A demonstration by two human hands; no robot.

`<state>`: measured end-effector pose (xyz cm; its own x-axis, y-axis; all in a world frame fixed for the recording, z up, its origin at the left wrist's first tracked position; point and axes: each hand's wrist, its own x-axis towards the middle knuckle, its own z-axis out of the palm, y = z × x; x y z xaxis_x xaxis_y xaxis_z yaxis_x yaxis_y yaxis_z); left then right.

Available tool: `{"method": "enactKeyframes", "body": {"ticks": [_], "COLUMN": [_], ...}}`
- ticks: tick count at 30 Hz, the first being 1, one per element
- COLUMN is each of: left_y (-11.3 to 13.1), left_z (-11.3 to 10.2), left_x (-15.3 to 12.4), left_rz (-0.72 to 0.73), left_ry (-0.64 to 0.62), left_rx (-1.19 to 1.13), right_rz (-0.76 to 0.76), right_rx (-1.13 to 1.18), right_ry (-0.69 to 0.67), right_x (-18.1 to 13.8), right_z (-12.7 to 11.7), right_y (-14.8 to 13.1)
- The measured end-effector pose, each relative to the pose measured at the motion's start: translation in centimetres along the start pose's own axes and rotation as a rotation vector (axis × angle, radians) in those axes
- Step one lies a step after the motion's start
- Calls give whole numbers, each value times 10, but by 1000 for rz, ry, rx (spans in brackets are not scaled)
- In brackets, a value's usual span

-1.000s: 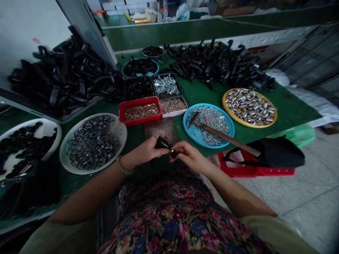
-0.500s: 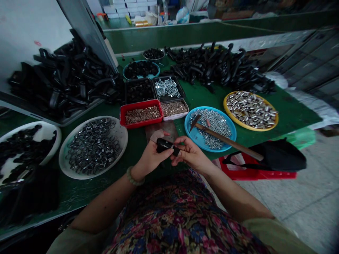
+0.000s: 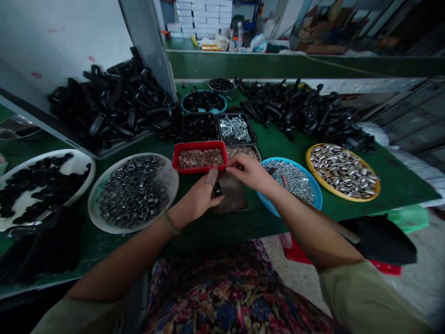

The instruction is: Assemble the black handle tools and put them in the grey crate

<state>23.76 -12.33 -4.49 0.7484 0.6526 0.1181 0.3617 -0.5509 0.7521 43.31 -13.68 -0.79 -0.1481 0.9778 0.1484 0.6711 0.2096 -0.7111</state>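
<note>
My left hand (image 3: 198,198) is closed around a small black plastic part (image 3: 218,189), mostly hidden by the fingers, above a dark metal plate (image 3: 232,197). A pale wrap covers one finger. My right hand (image 3: 253,172) reaches forward with thumb and fingers bent together at the right corner of the red tray (image 3: 175,162), which holds thin copper-coloured pins (image 3: 200,158). What its fingertips pinch, if anything, is too small to see. Partly behind that hand stands a pale tray of tiny brownish metal pieces (image 3: 243,150).
Metal rings (image 3: 132,195) fill a white basin on the left. A blue basin (image 3: 319,197) of nuts lies under my right forearm, with a hammer (image 3: 349,233) partly hidden. Further off are bolts (image 3: 234,128), silver sleeves (image 3: 342,169) in a yellow basin, and heaped black handles (image 3: 292,104).
My hands have parted. The right has let go of the black part and moved forward to the trays; the left keeps the part. The view has tilted up.
</note>
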Motion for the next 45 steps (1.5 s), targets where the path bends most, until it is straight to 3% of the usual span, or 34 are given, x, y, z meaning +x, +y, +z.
{"method": "enactKeyframes", "body": {"ticks": [3,5,8,11,14,17,20,22,26,32,36,38,41,45], "left_y": [-17,-23,-25,-20,-17,-19,-21,-22,-22,-23,-23,-23,-23,-23], "left_z": [18,31,37,32,31,38,44,46,46,47,47,48,48,47], "left_x": [20,26,21,7,0,2,7,9,9,8,9,8,8,7], "left_rz": [126,177,212,207,124,15,-72,-102,-130,-104,-103,-108,-105,-94], "left_ry": [-163,-225,-192,-93,4,51,61,62,80,71,81,89,88,93], "left_rx": [343,453,478,446,415,367,327,319,330,338,371,373,354,340], "right_rz": [-136,-148,-148,-138,-94,-90,16,130,156,-99,-187,-115,153,420], "right_rx": [-536,-711,-757,-751,-649,-354,-123,-88,-245,-662,-726,-750,-870,-958], "right_ry": [-223,-353,-372,-322,-206,-119,-169,-197,-192,-262,-270,-162,-23,-96], "right_x": [78,111,129,126,108,70,20,-6,-25,-22,-33,-49,-87,-125], "right_z": [10,26,42,40,25,10,5,7,16,30,24,8,-25,-53], "right_y": [9,14,19,20,21,29,41,48,51,36,37,45,64,77]}}
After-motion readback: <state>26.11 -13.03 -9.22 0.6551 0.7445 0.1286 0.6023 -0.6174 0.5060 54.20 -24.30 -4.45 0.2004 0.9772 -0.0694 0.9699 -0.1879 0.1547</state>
